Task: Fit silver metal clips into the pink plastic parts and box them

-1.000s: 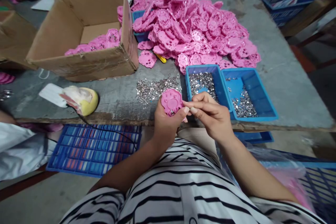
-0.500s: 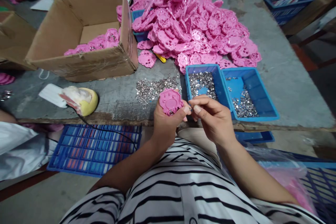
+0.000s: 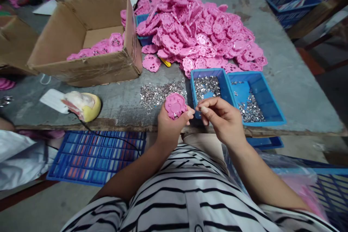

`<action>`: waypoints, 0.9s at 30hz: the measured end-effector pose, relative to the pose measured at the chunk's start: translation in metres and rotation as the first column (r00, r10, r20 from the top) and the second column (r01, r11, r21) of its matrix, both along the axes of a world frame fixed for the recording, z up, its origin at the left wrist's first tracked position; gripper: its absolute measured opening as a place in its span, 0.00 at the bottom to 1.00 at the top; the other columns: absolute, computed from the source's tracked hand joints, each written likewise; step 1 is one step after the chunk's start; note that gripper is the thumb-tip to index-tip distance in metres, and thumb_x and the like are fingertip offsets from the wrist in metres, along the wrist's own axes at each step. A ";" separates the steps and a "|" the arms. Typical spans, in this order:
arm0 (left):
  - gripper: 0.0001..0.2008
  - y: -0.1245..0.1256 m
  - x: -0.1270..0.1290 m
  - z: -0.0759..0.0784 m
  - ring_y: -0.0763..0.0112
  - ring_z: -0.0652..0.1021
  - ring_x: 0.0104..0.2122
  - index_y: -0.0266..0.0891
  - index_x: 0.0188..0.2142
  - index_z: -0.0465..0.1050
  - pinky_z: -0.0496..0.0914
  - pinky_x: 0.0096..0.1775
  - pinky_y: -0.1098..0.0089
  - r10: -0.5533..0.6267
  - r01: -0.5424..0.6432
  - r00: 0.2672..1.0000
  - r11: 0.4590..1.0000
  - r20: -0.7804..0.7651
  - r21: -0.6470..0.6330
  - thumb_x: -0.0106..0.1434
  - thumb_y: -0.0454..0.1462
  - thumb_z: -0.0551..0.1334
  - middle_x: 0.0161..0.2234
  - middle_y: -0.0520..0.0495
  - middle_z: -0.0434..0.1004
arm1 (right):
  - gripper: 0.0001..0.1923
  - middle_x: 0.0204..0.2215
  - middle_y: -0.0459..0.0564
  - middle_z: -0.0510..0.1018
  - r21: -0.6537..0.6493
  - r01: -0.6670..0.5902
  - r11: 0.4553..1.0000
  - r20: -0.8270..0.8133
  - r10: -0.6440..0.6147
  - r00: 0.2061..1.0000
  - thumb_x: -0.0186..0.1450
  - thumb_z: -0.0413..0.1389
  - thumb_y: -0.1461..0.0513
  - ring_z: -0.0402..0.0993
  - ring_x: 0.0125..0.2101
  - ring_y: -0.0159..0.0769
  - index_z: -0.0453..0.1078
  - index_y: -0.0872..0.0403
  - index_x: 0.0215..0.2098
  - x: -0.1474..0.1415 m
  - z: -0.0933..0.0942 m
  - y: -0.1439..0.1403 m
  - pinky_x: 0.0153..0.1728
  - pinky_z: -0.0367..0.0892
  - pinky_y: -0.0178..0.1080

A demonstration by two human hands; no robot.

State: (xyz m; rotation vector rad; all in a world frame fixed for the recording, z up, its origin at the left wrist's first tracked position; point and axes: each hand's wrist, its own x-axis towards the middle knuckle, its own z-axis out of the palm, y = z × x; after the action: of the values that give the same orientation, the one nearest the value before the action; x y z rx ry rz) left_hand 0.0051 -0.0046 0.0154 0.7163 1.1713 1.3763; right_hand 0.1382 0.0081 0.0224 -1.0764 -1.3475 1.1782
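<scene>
Head view: left hand grips scalloped pink plastic disc; right hand perhaps pinching metal.

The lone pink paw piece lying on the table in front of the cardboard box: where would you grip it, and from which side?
Grip the pink piece by its rim, probably pinching opposite edges from above. It lies flat on the table and is thin, so the faces give nothing to hold. Its near and left edges look free; the pile crowds the right side.
</scene>
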 end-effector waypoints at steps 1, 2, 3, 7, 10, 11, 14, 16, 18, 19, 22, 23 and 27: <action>0.15 0.000 -0.001 0.000 0.75 0.74 0.24 0.37 0.34 0.67 0.68 0.24 0.76 0.005 -0.005 1.000 1.000 -0.003 0.009 0.46 0.33 0.67 0.26 0.53 0.75 | 0.05 0.23 0.43 0.73 -0.054 -0.020 0.998 -0.016 0.019 1.000 0.62 0.58 0.60 0.63 0.16 0.24 0.71 0.54 0.30 0.001 0.001 0.001 0.17 0.59 0.32; 0.15 0.001 -0.001 0.000 0.75 0.74 0.24 0.37 0.34 0.66 0.68 0.24 0.75 0.008 -0.008 1.000 1.000 -0.006 0.018 0.47 0.33 0.67 0.26 0.53 0.75 | 0.07 0.20 0.42 0.71 -0.094 -0.036 0.995 -0.015 0.035 0.999 0.61 0.59 0.59 0.62 0.15 0.24 0.70 0.54 0.30 0.002 0.001 0.001 0.16 0.58 0.31; 0.15 0.001 -0.002 -0.001 0.75 0.74 0.24 0.38 0.34 0.66 0.68 0.24 0.75 0.010 -0.010 1.000 1.000 -0.013 0.026 0.47 0.33 0.67 0.26 0.53 0.75 | 0.08 0.17 0.41 0.70 -0.123 -0.049 0.991 -0.004 0.049 0.999 0.60 0.60 0.58 0.61 0.14 0.24 0.70 0.55 0.29 0.003 0.002 0.002 0.15 0.57 0.31; 0.14 0.001 -0.003 -0.003 0.76 0.73 0.24 0.39 0.35 0.65 0.68 0.26 0.74 -0.010 0.015 0.996 0.998 -0.084 0.053 0.48 0.32 0.66 0.26 0.54 0.75 | 0.11 0.15 0.40 0.68 -0.181 -0.082 0.980 0.057 0.094 0.994 0.59 0.62 0.55 0.62 0.14 0.24 0.72 0.56 0.29 0.006 0.005 0.004 0.15 0.58 0.30; 0.14 0.001 -0.002 -0.005 0.75 0.73 0.26 0.39 0.35 0.66 0.69 0.30 0.73 -0.015 0.022 0.985 0.999 -0.173 0.041 0.48 0.31 0.65 0.27 0.54 0.75 | 0.09 0.17 0.41 0.70 -0.153 -0.100 0.983 0.118 0.119 0.986 0.61 0.60 0.57 0.64 0.14 0.24 0.74 0.56 0.32 0.006 0.006 0.005 0.15 0.59 0.30; 0.15 0.001 -0.001 -0.006 0.75 0.73 0.27 0.40 0.35 0.66 0.69 0.31 0.73 -0.007 0.014 0.980 0.999 -0.199 0.031 0.47 0.31 0.66 0.27 0.54 0.75 | 0.08 0.19 0.42 0.71 -0.130 -0.108 0.986 0.149 0.127 0.981 0.61 0.59 0.58 0.64 0.15 0.24 0.75 0.56 0.32 0.006 0.006 0.005 0.15 0.59 0.30; 0.15 0.002 0.001 -0.009 0.74 0.74 0.27 0.40 0.34 0.67 0.69 0.31 0.72 0.015 -0.013 0.973 1.000 -0.229 0.010 0.46 0.31 0.66 0.28 0.54 0.74 | 0.07 0.25 0.45 0.74 -0.030 -0.128 0.991 0.269 0.131 0.954 0.63 0.57 0.61 0.65 0.16 0.24 0.76 0.55 0.32 0.005 0.005 0.005 0.17 0.61 0.31; 0.14 0.002 0.001 -0.010 0.75 0.73 0.26 0.40 0.33 0.66 0.69 0.29 0.73 0.024 -0.024 0.978 1.000 -0.207 0.002 0.45 0.31 0.66 0.27 0.54 0.74 | 0.07 0.27 0.46 0.75 0.051 -0.149 0.988 0.344 0.122 0.931 0.64 0.55 0.63 0.65 0.18 0.25 0.77 0.53 0.33 0.005 0.006 0.005 0.19 0.62 0.32; 0.14 0.004 0.001 -0.010 0.77 0.71 0.23 0.39 0.32 0.66 0.68 0.26 0.74 0.004 -0.009 0.988 1.000 -0.156 -0.026 0.45 0.31 0.66 0.26 0.55 0.73 | 0.09 0.27 0.46 0.75 0.119 -0.187 0.975 0.408 0.124 0.904 0.65 0.54 0.65 0.67 0.21 0.27 0.76 0.52 0.34 0.005 0.006 0.006 0.22 0.64 0.33; 0.14 0.004 0.000 -0.010 0.78 0.70 0.21 0.39 0.32 0.66 0.67 0.24 0.75 -0.011 0.006 0.992 0.999 -0.125 -0.044 0.44 0.31 0.66 0.25 0.55 0.73 | 0.09 0.27 0.47 0.76 0.148 -0.211 0.966 0.441 0.127 0.889 0.65 0.53 0.66 0.68 0.22 0.28 0.76 0.52 0.34 0.006 0.007 0.007 0.24 0.65 0.34; 0.15 0.006 -0.002 -0.008 0.78 0.70 0.20 0.38 0.32 0.65 0.66 0.21 0.76 -0.058 0.057 0.998 0.996 -0.021 -0.072 0.44 0.32 0.67 0.23 0.56 0.72 | 0.10 0.28 0.48 0.77 0.203 -0.293 0.934 0.542 0.142 0.828 0.65 0.52 0.67 0.72 0.28 0.32 0.75 0.52 0.34 0.008 0.011 0.012 0.29 0.67 0.36; 0.16 0.006 -0.002 -0.007 0.78 0.71 0.20 0.38 0.32 0.65 0.66 0.21 0.76 -0.066 0.067 0.998 0.995 0.008 -0.072 0.44 0.32 0.67 0.23 0.56 0.72 | 0.09 0.29 0.48 0.77 0.208 -0.312 0.927 0.575 0.143 0.806 0.65 0.52 0.67 0.73 0.29 0.33 0.75 0.52 0.34 0.009 0.012 0.013 0.30 0.66 0.36; 0.16 0.007 -0.002 -0.002 0.78 0.71 0.20 0.38 0.31 0.65 0.65 0.20 0.76 -0.092 0.098 0.992 0.992 0.083 -0.076 0.43 0.32 0.67 0.23 0.56 0.71 | 0.07 0.29 0.48 0.77 0.204 -0.344 0.917 0.671 0.125 0.731 0.64 0.52 0.67 0.72 0.29 0.34 0.72 0.51 0.34 0.010 0.020 0.019 0.31 0.65 0.36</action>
State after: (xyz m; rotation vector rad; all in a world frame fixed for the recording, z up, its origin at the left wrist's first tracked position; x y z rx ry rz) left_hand 0.0026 0.0028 0.0136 0.6468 1.1100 1.2599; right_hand 0.1478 0.0268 0.0427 -1.1404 -2.1982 0.7231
